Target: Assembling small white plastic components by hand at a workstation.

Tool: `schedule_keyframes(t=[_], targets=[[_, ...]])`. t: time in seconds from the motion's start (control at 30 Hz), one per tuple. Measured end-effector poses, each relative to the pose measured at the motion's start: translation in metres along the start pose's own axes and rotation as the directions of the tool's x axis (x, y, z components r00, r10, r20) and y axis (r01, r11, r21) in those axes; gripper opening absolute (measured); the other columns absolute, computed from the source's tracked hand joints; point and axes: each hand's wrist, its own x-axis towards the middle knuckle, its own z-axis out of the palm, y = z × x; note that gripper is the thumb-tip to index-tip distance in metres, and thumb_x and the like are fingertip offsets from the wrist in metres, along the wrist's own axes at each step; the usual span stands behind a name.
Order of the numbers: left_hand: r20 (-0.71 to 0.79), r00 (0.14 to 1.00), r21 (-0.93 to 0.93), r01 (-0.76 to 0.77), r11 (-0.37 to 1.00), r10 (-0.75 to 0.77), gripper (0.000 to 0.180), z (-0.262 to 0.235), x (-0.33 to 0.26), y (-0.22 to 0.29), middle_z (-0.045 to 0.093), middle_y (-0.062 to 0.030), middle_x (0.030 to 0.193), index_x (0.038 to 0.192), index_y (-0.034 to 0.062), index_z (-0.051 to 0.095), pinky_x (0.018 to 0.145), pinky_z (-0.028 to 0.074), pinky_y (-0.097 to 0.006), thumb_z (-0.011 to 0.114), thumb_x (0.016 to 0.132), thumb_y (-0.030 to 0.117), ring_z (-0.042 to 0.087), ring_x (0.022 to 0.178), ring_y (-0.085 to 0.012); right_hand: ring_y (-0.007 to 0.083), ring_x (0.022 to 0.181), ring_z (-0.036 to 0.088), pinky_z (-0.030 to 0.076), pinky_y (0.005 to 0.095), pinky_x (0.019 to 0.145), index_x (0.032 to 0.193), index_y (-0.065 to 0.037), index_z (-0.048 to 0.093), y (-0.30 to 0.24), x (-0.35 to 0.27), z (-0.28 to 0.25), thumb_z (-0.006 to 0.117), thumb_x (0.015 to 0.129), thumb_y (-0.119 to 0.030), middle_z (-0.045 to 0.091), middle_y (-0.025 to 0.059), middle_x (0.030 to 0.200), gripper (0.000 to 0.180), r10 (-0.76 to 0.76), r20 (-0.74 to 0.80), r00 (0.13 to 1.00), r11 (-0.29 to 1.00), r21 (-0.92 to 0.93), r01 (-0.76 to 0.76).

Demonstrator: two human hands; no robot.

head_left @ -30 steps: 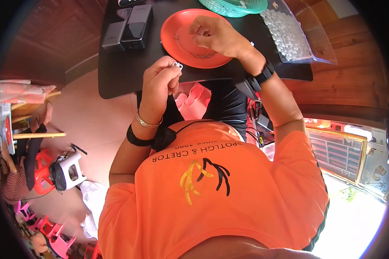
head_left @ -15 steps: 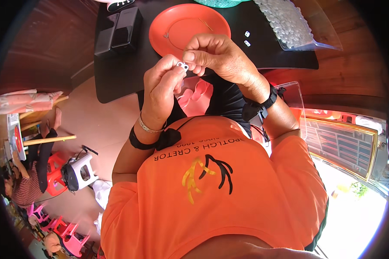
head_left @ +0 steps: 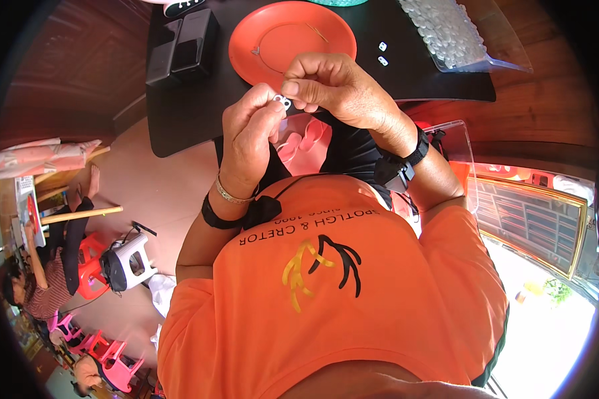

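Over the near edge of the black table, my left hand (head_left: 249, 126) pinches a small white piece with round holes (head_left: 282, 102) between thumb and fingertips. My right hand (head_left: 333, 86) meets it from the right, thumb and forefinger pressed together just above the piece. Whatever lies in that right pinch is too small to make out. Beyond my hands sits a round orange plate (head_left: 246, 56), carrying a thin gold-coloured stick (head_left: 317, 32) and a tiny greyish bit (head_left: 255, 50). Two small white pieces (head_left: 383, 53) with dark holes lie to the plate's right.
A clear tray of shiny pale pieces (head_left: 446, 33) stands at the table's far right. Black boxes (head_left: 183, 46) occupy the left side of the black table (head_left: 180, 126). A turquoise basket (head_left: 339, 2) shows at the top edge. Stools (head_left: 130, 263) and a seated person (head_left: 46, 286) are at far left.
The view has shifted slightly. Both hands keep nearly the same pose around the white piece, which looks turned a little.
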Motion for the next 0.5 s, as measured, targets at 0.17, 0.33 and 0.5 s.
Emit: schedule_keyframes(t=[0.17, 0.33, 0.5], targets=[[-0.016, 0.999, 0.095, -0.027, 0.995, 0.029, 0.021, 0.0021, -0.0026, -0.0005, 0.039, 0.0019, 0.058, 0.069, 0.0033, 0.044, 0.047, 0.028, -0.022, 0.047, 0.088, 0.012, 0.034, 0.052, -0.0048, 0.0067, 0.067, 0.055, 0.047, 0.0222, 0.063, 0.085, -0.001, 0.061, -0.0026, -0.0014, 0.0035, 0.062, 0.089, -0.016, 0.059, -0.0009, 0.071, 0.015, -0.016, -0.025, 1.0, 0.993, -0.117, 0.012], [0.0, 1.0, 0.157, -0.028, 0.987, 0.029, 0.019, 0.0043, -0.0048, 0.0007, 0.038, 0.0015, 0.06, 0.07, 0.0035, 0.044, 0.047, 0.027, -0.021, 0.046, 0.088, 0.011, 0.036, 0.051, -0.0055, 0.0068, 0.066, 0.056, 0.047, 0.0229, 0.062, 0.082, -0.001, 0.061, -0.0015, -0.0032, 0.0052, 0.063, 0.089, -0.015, 0.06, 0.0004, 0.069, 0.015, -0.103, -0.046, 0.994, 0.956, -0.28, 0.086], [-0.015, 0.999, 0.132, -0.033, 0.991, 0.036, 0.019, 0.0009, -0.0009, -0.0086, 0.039, 0.0016, 0.06, 0.071, 0.0041, 0.044, 0.047, 0.027, -0.021, 0.046, 0.088, 0.012, 0.035, 0.051, -0.0053, 0.0048, 0.069, 0.053, 0.045, 0.021, 0.065, 0.084, 0.0, 0.061, -0.005, -0.0007, 0.0026, 0.063, 0.089, -0.014, 0.058, -0.0018, 0.073, 0.015, -0.061, -0.013, 0.998, 0.967, -0.247, 0.056]])
